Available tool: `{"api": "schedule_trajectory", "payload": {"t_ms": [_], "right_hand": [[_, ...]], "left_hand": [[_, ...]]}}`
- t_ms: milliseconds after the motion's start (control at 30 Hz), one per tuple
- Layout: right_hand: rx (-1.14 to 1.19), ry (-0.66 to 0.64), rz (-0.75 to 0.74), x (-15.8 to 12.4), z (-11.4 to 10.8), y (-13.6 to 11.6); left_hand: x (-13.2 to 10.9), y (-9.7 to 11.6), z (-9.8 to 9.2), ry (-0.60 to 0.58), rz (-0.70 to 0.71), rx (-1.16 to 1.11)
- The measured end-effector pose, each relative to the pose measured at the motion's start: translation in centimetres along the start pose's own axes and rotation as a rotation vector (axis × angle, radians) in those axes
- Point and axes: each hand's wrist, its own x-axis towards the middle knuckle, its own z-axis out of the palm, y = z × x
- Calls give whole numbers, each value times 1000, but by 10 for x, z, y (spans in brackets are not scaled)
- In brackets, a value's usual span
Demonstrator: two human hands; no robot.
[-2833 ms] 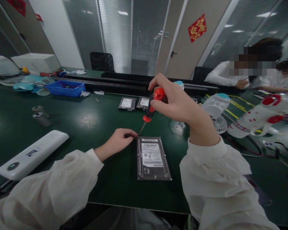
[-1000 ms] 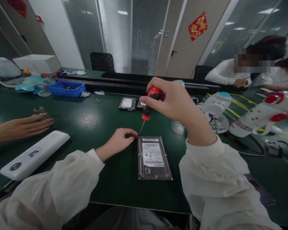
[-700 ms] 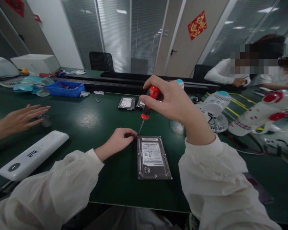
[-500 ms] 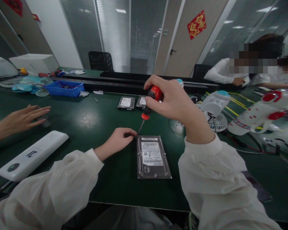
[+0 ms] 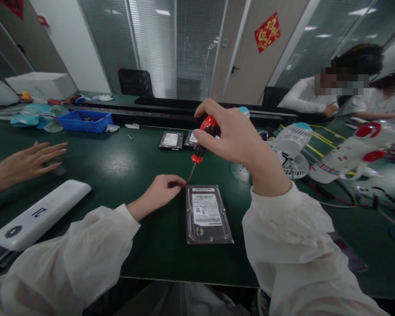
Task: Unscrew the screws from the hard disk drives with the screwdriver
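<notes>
One screwdriver (image 5: 200,149); tip down-left toward drive (image 5: 206,213)

The screwdriver (image 5: 204,140) is showing a red handle with a black band. The hard drive (image 5: 206,213) is gleaming silver-grey and carrying a white label with black print. The table (image 5: 158,245) is showing dark green. At far left a tray (image 5: 84,121) is glowing bright blue. At near left a white device (image 5: 39,215) is bearing a black number. A red paper (image 5: 267,32) with gold characters is hanging on the far beige door (image 5: 250,74).
</notes>
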Motion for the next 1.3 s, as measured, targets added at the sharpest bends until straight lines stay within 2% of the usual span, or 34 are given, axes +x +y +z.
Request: {"api": "schedule_trajectory", "payload": {"t_ms": [133, 300, 867, 1067, 1300], "right_hand": [[-15, 4, 45, 0, 0, 1], [5, -11, 4, 0, -1, 0], [39, -27, 33, 0, -2, 0], [59, -59, -14, -1, -5, 0], [16, -41, 25, -1, -4, 0]], "left_hand": [[0, 1, 0, -6, -15, 11], [-2, 4, 0, -5, -20, -8], [-1, -1, 0, 1, 9, -4], [0, 0, -1, -2, 7, 4], [0, 0, -1, -7, 12, -1]]}}
